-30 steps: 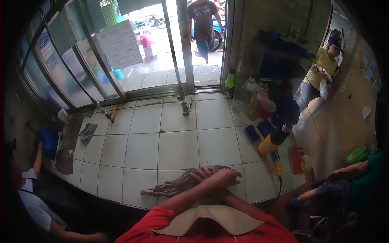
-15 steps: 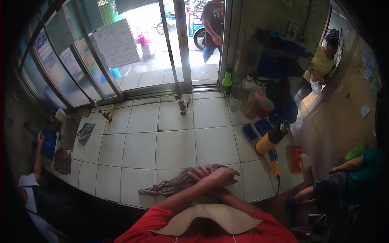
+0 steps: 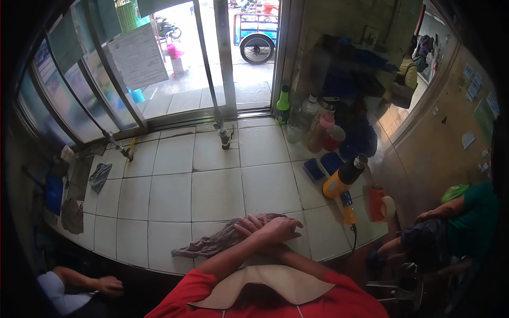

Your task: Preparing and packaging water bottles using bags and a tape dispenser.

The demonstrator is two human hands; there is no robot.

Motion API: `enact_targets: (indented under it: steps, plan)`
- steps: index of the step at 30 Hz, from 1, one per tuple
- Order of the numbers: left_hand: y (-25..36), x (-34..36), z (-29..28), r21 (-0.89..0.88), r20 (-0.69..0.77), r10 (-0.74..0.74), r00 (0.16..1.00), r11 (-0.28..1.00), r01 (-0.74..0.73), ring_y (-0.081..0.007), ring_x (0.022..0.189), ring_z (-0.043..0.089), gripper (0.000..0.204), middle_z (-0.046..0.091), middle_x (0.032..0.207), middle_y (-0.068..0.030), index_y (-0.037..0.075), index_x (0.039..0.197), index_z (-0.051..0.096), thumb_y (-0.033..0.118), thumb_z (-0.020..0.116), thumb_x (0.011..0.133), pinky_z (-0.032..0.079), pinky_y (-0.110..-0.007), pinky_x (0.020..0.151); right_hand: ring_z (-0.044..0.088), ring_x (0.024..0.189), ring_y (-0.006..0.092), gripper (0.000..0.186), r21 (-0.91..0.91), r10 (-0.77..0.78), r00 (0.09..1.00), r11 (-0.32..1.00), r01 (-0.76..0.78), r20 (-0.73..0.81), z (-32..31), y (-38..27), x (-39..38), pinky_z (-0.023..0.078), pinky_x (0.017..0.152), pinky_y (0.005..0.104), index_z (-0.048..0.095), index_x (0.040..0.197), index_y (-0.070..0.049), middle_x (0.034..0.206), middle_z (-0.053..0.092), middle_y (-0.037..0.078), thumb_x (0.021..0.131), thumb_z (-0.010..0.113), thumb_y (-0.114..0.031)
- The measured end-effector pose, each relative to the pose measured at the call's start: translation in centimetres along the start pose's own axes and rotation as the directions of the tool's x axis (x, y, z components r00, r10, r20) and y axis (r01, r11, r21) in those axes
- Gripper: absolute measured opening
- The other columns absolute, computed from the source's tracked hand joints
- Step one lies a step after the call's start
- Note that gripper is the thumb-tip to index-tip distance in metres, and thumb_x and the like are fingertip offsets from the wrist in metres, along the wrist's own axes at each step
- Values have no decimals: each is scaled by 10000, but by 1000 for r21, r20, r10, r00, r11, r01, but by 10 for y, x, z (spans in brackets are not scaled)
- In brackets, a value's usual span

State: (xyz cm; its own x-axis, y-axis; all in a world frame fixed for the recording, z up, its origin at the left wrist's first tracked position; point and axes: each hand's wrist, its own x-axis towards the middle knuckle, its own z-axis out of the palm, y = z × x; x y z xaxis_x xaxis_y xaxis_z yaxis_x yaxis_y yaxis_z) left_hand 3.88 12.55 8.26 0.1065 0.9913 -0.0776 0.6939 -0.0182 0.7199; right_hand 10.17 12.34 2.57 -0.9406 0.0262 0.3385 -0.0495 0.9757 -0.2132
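My forearms cross at the near edge of the white tiled counter [image 3: 217, 193], the left over the right. My left hand [image 3: 281, 230] rests across the right wrist, its fingers loosely bent, apart and holding nothing. Beneath it, my right hand [image 3: 248, 226] lies on a crumpled greyish-brown cloth [image 3: 212, 243], fingers spread and pointing up to the left. The cloth stretches leftward along the counter. Part of my right hand is hidden by the left.
To the right stand a yellow-black heat gun [image 3: 339, 183], an orange tape dispenser [image 3: 377, 204], blue boxes [image 3: 314, 169] and bottles [image 3: 282, 108]. Metal fittings [image 3: 225, 139] rise from the tiles. A grey rag [image 3: 99, 176] lies left. People are nearby: a white-sleeved arm [image 3: 85, 278] and a green-sleeved person [image 3: 469, 217].
The whole view has shifted slightly; my hands keep their crossed pose on the cloth. The person at the doorway is gone from sight. At left, the white-sleeved arm has come lower and nearer.
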Motion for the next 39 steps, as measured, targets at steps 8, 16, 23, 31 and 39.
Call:
enact_targets:
  steps: [8,16,23,31,39]
  plan:
    - [2,0,1,10,-28,38,999,999,-38,-328,829,660,333,700,928,-113,68,1163,677,221,701,869,508,-416,801,279,1478,364,617,-5,12,999,1000,-12,32,-2,-1,-2,200,1151,680,305,1545,-221,1626,247,103,978,424,-436]
    - [3,0,-2,-12,9,4,1000,1000,-4,-329,849,663,336,710,978,-104,65,1173,675,226,691,878,505,-423,806,286,1475,364,618,-25,3,999,1000,-2,33,-4,-2,1,211,1143,685,309,1543,-220,1623,256,103,976,426,-439]
    - [3,-1,-3,14,-21,30,999,999,-29,-330,839,664,333,715,982,-100,66,1175,674,229,687,885,503,-425,797,320,1457,364,639,-19,11,1000,1000,-10,20,0,0,0,238,1122,703,325,1538,-242,1616,278,87,955,459,-466]
    - [2,0,-1,5,-6,6,1000,1000,-6,-330,822,664,331,715,946,-103,68,1177,672,231,689,890,504,-420,781,316,1459,362,633,-9,15,1000,1000,-15,9,3,0,-1,238,1124,700,320,1540,-246,1618,272,87,959,456,-459]
    - [3,-1,-1,-12,0,-3,1000,1000,3,-331,814,659,336,713,924,-106,77,1186,670,231,696,889,505,-415,775,302,1467,365,622,26,13,1000,1000,-13,17,1,0,-1,223,1136,692,313,1542,-252,1622,259,86,969,447,-455]
